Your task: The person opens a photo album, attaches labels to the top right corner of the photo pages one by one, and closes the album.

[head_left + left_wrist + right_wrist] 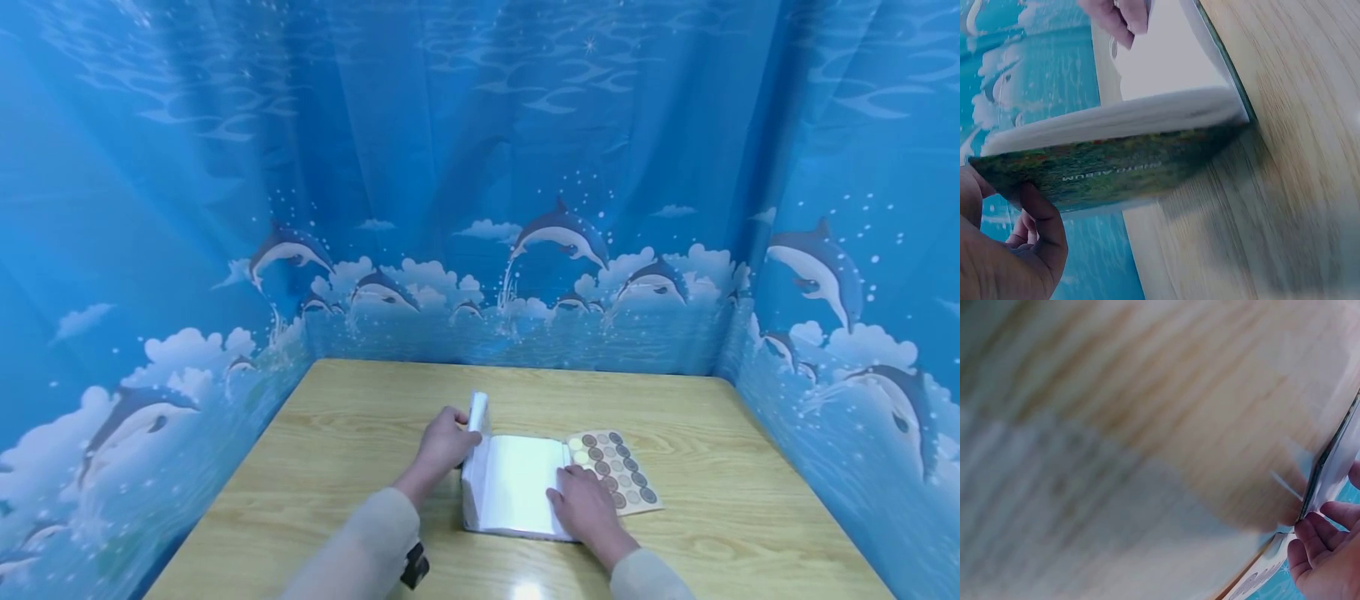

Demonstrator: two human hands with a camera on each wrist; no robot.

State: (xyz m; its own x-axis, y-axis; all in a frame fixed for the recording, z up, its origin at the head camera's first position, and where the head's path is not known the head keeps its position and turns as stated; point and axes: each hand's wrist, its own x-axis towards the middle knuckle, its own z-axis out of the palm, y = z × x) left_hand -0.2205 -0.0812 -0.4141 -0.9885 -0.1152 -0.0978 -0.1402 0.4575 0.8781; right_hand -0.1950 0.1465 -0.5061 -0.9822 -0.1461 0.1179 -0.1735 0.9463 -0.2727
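A photo album point(525, 483) lies open on the table, a blank white page facing up. My left hand point(442, 442) holds its left part nearly upright, thumb on the page side and fingers behind. In the left wrist view the green patterned cover point(1110, 169) reads "PHOTO ALBUM", with a thick stack of pages point(1122, 119) against it. My right hand point(588, 504) rests at the album's right edge. The right wrist view shows its fingertips point(1313, 534) touching that edge, the fingers slightly bent.
Right of the album, partly under my right hand, lies a flat board point(654, 503) with rows of brown and cream discs. The wooden table point(337, 433) is bordered at the back and sides by a blue dolphin-print curtain point(420, 167). A small black object point(415, 567) shows by my left sleeve.
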